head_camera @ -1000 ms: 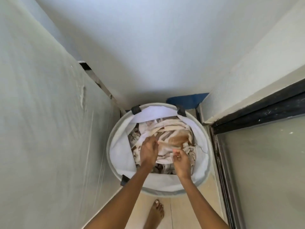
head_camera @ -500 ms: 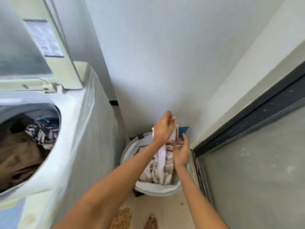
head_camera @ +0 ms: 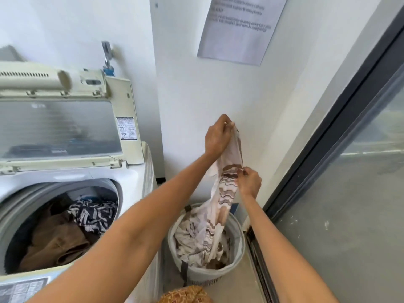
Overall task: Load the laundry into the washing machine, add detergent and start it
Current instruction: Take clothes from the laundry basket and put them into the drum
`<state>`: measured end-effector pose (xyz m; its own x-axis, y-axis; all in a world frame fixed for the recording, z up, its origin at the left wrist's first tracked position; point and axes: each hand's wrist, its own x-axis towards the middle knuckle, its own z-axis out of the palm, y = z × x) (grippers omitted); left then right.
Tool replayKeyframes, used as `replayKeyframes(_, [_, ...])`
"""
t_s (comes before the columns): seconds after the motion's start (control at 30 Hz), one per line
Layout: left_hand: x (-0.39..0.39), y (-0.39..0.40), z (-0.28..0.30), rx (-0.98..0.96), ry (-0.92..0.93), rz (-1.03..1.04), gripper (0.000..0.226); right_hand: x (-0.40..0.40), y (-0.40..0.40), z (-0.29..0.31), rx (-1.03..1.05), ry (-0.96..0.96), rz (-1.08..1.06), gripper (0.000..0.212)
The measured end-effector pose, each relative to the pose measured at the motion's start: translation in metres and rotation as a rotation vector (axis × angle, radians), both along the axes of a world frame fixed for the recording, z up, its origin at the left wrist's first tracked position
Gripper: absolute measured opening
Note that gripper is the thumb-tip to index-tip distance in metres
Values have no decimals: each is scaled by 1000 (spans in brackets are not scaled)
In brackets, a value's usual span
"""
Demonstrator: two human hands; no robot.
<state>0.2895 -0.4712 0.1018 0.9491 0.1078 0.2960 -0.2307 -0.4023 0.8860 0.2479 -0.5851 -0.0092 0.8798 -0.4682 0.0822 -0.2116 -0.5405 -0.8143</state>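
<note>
A white cloth with brown wavy stripes (head_camera: 227,189) hangs stretched above the round grey laundry basket (head_camera: 237,256), beside the open, part-filled washing machine (head_camera: 131,184).

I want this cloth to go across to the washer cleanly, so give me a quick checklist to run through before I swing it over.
1. Left hand grips the top of the striped cloth: ok.
2. Right hand pinches the cloth lower down: ok.
3. Cloth fully out of the laundry basket: not ok, its lower end hangs inside.
4. Washer lid raised: ok.
5. Room in the drum: ok, clothes lie low inside.
6. Cloth free of the other laundry: cannot tell.
</note>
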Motion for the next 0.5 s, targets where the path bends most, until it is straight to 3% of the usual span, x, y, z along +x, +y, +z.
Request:
replayKeyframes(0.13, [-3,33,24,-13,112,75,17,-7,0,64,9,-152,-26,18])
replayKeyframes(0.23, [-9,55,14,127,252,86,21,-5,1,111,-29,-243,-72,18])
replayKeyframes(0.3, [-16,62,8,107,232,52,24,1,1,146,-55,-329,-72,18])
replayKeyframes(0.43, [-34,51,13,-154,256,-303,24,16,7,211,-66,-484,-13,18])
replayKeyframes(0.5, [-38,39,18,-174,246,-455,34,20,16,230,-70,-523,79,19])
